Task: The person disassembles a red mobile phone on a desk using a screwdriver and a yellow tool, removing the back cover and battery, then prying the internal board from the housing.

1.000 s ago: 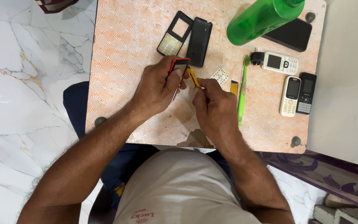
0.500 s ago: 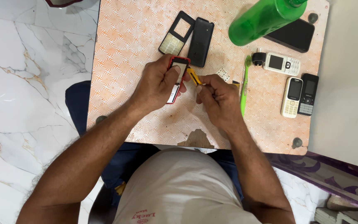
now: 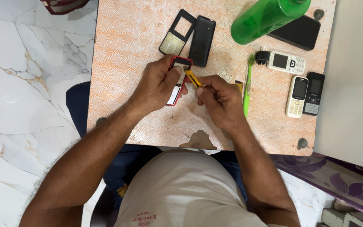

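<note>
At frame centre the left hand is pinching a red phone body while the right hand is pressing a yellow tool into it; a slip could gouge it or knock the black covers lying further up the bench.

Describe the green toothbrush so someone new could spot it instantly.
Start at the orange-patterned table and find the green bottle lying at its far edge. Just below the bottle's base, beside the right hand, lies the green toothbrush, lengthwise with its head away from the person. It is the only long thin thing there; the neighbours to its right are a white phone and two upright keypad phones.
</note>
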